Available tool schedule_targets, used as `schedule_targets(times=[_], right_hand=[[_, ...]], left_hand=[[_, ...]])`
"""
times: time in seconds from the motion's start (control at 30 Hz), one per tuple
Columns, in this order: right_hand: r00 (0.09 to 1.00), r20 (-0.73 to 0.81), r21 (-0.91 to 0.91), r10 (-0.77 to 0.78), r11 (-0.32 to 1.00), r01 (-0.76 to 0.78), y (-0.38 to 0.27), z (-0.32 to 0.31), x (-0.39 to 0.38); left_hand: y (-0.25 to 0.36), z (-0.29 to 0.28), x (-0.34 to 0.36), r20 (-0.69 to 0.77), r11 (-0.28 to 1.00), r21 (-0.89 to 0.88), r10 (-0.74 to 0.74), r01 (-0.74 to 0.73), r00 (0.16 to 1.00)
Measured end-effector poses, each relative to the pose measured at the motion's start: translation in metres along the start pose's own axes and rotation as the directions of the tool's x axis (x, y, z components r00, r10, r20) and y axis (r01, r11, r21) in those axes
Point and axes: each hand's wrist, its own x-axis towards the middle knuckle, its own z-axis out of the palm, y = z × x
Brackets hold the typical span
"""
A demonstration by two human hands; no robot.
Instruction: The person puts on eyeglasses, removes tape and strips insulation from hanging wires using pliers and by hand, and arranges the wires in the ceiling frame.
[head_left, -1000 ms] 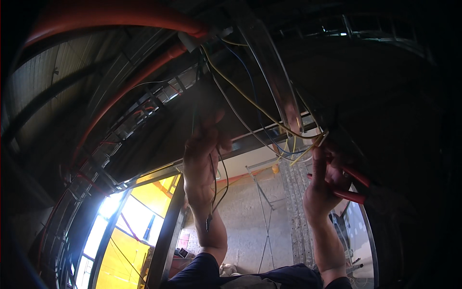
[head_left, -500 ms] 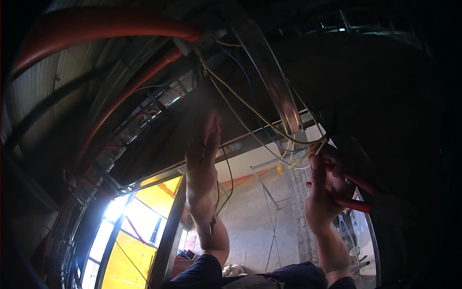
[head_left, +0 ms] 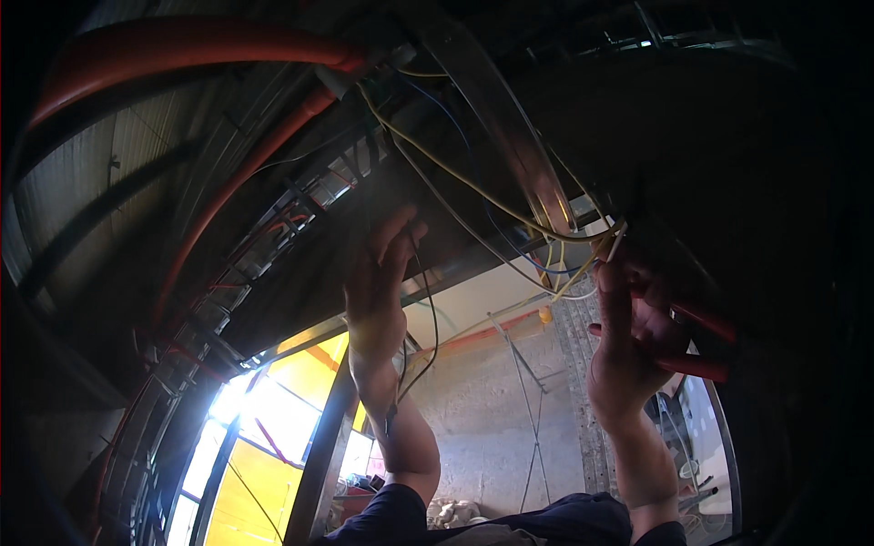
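Observation:
My left hand point(head_left: 378, 282) reaches up into shadow with bent fingers closed on a thin dark wire point(head_left: 434, 328), whose loose length loops down beside my wrist. At the right, my right hand point(head_left: 633, 332) grips red-handled pliers point(head_left: 692, 366), with a bundle of yellow and white wires point(head_left: 610, 237) at its thumb and fingertips. The pliers' jaws are hard to make out. A blue wire point(head_left: 464, 127) and long yellow and pale wires hang in loops from a grey fitting point(head_left: 332, 77) overhead, above and between my hands.
Orange conduits point(head_left: 218, 200) curve across the upper left beside a cable tray point(head_left: 300, 209). A metal channel point(head_left: 501, 118) runs down to a framed opening point(head_left: 355, 373). Through it show yellow window panels point(head_left: 255, 473), a concrete wall point(head_left: 473, 419) and thin crossed rods point(head_left: 528, 409). The upper right is dark.
My right hand, with pliers and wire bundle, has moved slightly right, and the bundle now sits higher. My left hand's fingers have shifted along the dark wire. The view has shifted a little.

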Motion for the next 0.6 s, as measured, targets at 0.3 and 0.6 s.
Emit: schedule_targets(times=[0.3,0.6], right_hand=[[0.999,-0.032,0.171,0.038,0.985,-0.032,0.021,0.012,-0.012],[0.998,0.059,0.305,0.033,0.951,-0.049,0.021,0.008,-0.004]], left_hand=[[-0.006,0.028,-0.004,-0.1,0.99,0.125,0.071,-0.059,0.992],[-0.008,0.042,0.004,-0.025,0.615,0.678,0.567,-0.403,0.823]])
